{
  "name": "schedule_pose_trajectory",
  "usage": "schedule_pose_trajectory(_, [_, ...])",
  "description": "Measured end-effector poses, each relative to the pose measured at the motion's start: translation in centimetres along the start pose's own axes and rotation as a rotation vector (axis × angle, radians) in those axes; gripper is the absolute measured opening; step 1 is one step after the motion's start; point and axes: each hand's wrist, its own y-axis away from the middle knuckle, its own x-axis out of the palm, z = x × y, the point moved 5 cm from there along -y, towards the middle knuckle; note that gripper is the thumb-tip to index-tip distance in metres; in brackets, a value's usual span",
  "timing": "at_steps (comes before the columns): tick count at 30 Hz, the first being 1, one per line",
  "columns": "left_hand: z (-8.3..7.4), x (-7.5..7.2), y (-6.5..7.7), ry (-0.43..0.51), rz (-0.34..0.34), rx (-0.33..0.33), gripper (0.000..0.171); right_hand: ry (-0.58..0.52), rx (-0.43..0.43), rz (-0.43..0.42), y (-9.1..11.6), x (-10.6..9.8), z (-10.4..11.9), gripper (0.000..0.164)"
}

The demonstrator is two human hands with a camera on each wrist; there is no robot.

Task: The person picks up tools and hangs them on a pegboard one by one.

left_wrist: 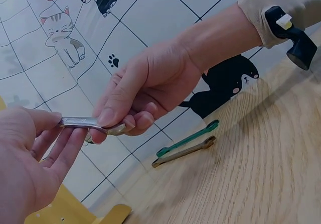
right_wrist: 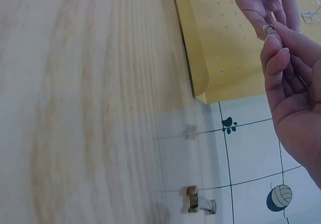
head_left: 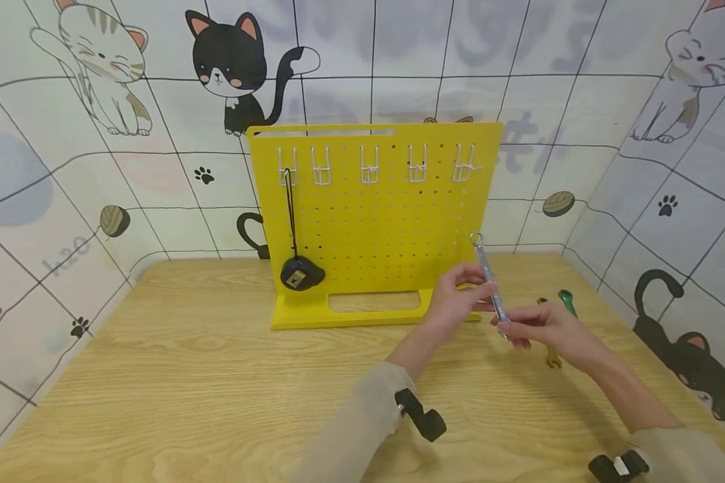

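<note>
A silver combination wrench (head_left: 485, 266) is held up in front of the right side of the yellow pegboard (head_left: 374, 231), its ring end upward. My left hand (head_left: 453, 298) pinches its shaft between thumb and fingers. Lower down, my right hand (head_left: 546, 329) grips the wrench near its open end, thumb on top. Both hands show on the silver wrench (left_wrist: 80, 122) in the left wrist view. Behind the right hand, a green wrench (left_wrist: 190, 138) and a gold-brown wrench (left_wrist: 185, 153) lie side by side on the table.
White wire hooks (head_left: 369, 166) run in a row along the pegboard's upper part. From the leftmost one a black tape measure (head_left: 302, 273) hangs by its cord. The board stands on a wooden table (head_left: 217, 382), with cat-patterned walls (head_left: 175, 168) behind and at both sides.
</note>
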Motion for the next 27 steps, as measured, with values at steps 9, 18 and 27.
schedule_pose_trajectory(9, [-1.3, -2.3, 0.2, -0.006, 0.018, 0.053, 0.017, 0.011, 0.001, 0.004, -2.0, 1.2, 0.4, 0.016])
schedule_pose_trajectory(18, [-4.3, -4.7, 0.6, -0.046, 0.006, 0.091, 0.019, -0.003, 0.025, -0.017, -4.5, 2.5, 1.5, 0.017])
schedule_pose_trajectory(27, [-6.0, -7.1, 1.5, -0.077, -0.020, 0.097, 0.019, -0.041, -0.048, -0.002, -6.7, 4.4, 2.2, 0.015])
